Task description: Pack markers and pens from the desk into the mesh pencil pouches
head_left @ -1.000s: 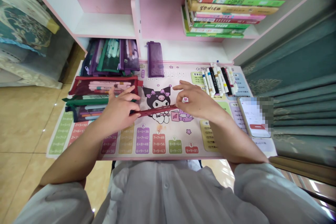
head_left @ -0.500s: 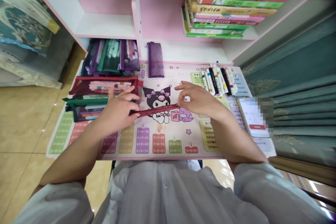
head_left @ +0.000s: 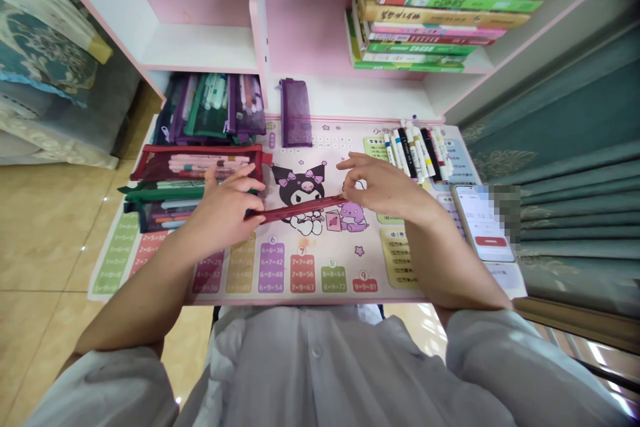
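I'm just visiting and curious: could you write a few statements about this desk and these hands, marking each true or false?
1. The person's left hand pinches one end of a narrow dark-red zippered pouch. True.
2. The right hand rests on the phone. False: its fingers are at the pouch's other end.
3. The slim white and black markers lie loose in a group. True.
4. The flat purple mesh pouch is packed with pens. False: none show through it.
5. The rectangular pale-screened smartphone lies on the person's right. True.
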`<act>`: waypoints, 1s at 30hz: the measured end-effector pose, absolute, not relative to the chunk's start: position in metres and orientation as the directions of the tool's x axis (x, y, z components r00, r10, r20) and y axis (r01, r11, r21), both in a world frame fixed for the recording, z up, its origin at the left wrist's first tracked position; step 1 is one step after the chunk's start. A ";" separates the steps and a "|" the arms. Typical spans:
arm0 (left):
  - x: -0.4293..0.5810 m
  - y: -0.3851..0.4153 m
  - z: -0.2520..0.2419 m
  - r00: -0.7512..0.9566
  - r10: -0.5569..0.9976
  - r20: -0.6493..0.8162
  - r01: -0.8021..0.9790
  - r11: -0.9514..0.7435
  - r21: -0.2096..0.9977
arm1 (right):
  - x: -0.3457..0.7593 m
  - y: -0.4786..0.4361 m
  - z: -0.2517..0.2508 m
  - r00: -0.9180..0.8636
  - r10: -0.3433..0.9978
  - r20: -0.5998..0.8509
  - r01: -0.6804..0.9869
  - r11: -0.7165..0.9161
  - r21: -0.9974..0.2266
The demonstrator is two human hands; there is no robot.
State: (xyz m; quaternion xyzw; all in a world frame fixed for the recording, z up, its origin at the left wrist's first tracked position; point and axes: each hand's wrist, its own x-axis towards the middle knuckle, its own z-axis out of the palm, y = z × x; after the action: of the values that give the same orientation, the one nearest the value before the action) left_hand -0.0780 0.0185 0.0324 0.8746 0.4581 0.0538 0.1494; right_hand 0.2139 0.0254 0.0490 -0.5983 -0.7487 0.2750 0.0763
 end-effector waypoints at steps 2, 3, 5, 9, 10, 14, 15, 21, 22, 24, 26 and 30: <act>-0.078 0.018 0.033 0.570 0.820 -0.052 0.789 -0.528 0.315 | 0.214 0.026 0.050 -0.270 0.936 -0.226 0.859 0.128 -0.495; -0.078 0.018 0.033 0.567 0.822 -0.054 0.790 -0.524 0.318 | 0.213 0.026 0.050 -0.270 0.935 -0.228 0.860 0.129 -0.493; -0.078 0.018 0.032 0.566 0.822 -0.055 0.789 -0.521 0.325 | 0.213 0.025 0.050 -0.274 0.935 -0.225 0.858 0.132 -0.496; -0.079 0.018 0.032 0.571 0.819 -0.053 0.787 -0.528 0.320 | 0.215 0.026 0.050 -0.271 0.937 -0.218 0.856 0.131 -0.501; -0.079 0.018 0.032 0.572 0.818 -0.052 0.786 -0.529 0.319 | 0.216 0.027 0.051 -0.265 0.938 -0.222 0.858 0.125 -0.499; -0.079 0.018 0.032 0.574 0.818 -0.038 0.782 -0.533 0.324 | 0.217 0.028 0.055 -0.246 0.936 -0.253 0.871 0.099 -0.482; -0.079 0.018 0.032 0.574 0.818 -0.037 0.782 -0.534 0.323 | 0.217 0.029 0.055 -0.244 0.934 -0.260 0.873 0.095 -0.478; -0.079 0.018 0.031 0.576 0.816 -0.049 0.784 -0.534 0.317 | 0.217 0.030 0.057 -0.230 0.933 -0.275 0.880 0.079 -0.468; -0.079 0.018 0.031 0.576 0.816 -0.049 0.784 -0.534 0.316 | 0.217 0.030 0.057 -0.229 0.934 -0.275 0.882 0.079 -0.464; -0.079 0.018 0.032 0.575 0.817 -0.053 0.786 -0.533 0.313 | 0.219 0.031 0.056 -0.230 0.934 -0.274 0.886 0.085 -0.457; -0.080 0.018 0.032 0.575 0.816 -0.057 0.788 -0.533 0.309 | 0.221 0.032 0.055 -0.231 0.935 -0.269 0.889 0.091 -0.449; -0.080 0.018 0.034 0.571 0.819 -0.058 0.791 -0.531 0.304 | 0.226 0.035 0.052 -0.233 0.938 -0.255 0.888 0.098 -0.448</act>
State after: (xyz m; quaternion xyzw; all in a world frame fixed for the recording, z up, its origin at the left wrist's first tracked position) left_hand -0.0799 0.0183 0.0336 0.8736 0.4607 0.0459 0.1496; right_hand 0.2257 0.0346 0.0521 -0.6176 -0.7395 0.2635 0.0474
